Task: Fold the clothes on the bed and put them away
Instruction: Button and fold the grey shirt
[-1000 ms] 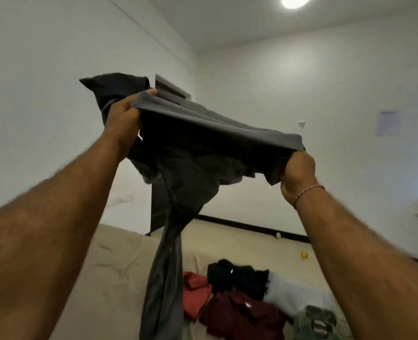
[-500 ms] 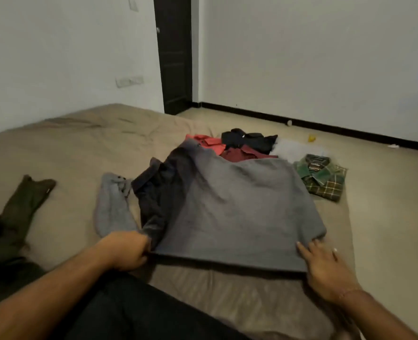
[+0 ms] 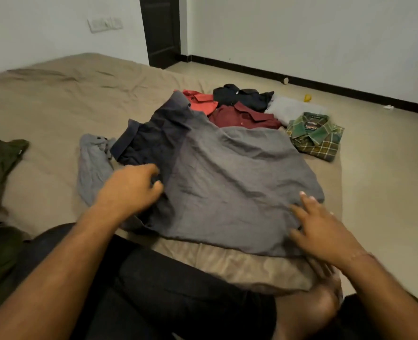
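Beige bed (image 3: 56, 99): my left hand (image 3: 129, 190) pinches the grey shirt (image 3: 227, 182); my right hand (image 3: 321, 231) presses flat, fingers spread. Uneven tugging risks bunching it.

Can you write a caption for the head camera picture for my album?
Both hands smooth a grey shirt on the bed.

One camera only, worn on the person's head, tilted forward and down. It looks close over the tan-sheeted bed (image 3: 56, 99) toward the dark wooden door (image 3: 161, 30) beyond.
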Tool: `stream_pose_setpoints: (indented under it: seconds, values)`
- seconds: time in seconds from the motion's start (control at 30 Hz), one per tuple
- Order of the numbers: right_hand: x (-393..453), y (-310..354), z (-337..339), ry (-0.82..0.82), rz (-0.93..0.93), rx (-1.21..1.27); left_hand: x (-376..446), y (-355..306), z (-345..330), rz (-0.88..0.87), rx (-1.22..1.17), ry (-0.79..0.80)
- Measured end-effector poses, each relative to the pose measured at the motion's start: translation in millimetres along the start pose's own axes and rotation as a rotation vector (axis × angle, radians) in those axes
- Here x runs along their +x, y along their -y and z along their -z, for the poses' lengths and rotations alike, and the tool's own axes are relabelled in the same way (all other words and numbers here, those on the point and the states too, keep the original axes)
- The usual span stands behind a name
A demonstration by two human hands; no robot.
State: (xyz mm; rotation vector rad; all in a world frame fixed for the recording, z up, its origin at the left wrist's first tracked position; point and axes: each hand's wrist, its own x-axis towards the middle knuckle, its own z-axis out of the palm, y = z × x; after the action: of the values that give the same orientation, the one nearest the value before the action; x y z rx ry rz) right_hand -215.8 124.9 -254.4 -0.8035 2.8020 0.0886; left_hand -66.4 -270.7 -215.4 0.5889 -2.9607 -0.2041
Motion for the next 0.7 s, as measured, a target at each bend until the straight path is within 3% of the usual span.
stream_pose_setpoints:
  seconds: [0.07, 0.17, 0.23, 0.3, 0.37, 0.43, 0.53, 0.7]
  values:
    - [35.9, 33.4, 4.4, -0.224, 0.059, 0.306, 15.9, -50.6, -27.5, -0.139, -0.303, -0.079]
    - [87.1, 93.6, -13.7, -0.287, 0.138, 0.407, 44.3, -103.6, -89.3, -0.262, -0.311, 0.050]
    - [105.2, 110.0, -46.6, -0.147, 0.113, 0.284, 55.2, -93.2, -122.9, -0.153, -0.161, 0.106]
    - [111.1, 87.4, -73.9, -0.060, 0.000, 0.189, 57.6, -56.2, -145.4, 0.040, -0.164, 0.122]
    - [106.8, 52.0, -85.9, -0.071, -0.109, 0.138, 61.3, -14.7, -149.5, 0.269, -0.348, 0.115]
    - [105.4, 27.0, -88.8, -0.097, -0.178, 0.107, 65.6, 12.3, -147.1, 0.433, -0.324, 0.119]
    - [105.6, 23.8, -86.2, -0.146, -0.232, 0.091, 71.0, 17.3, -144.9, 0.471, -0.117, 0.119]
    - [100.8, 22.5, -82.5, -0.177, -0.187, 0.198, 67.2, 10.6, -136.9, 0.451, -0.106, 0.073]
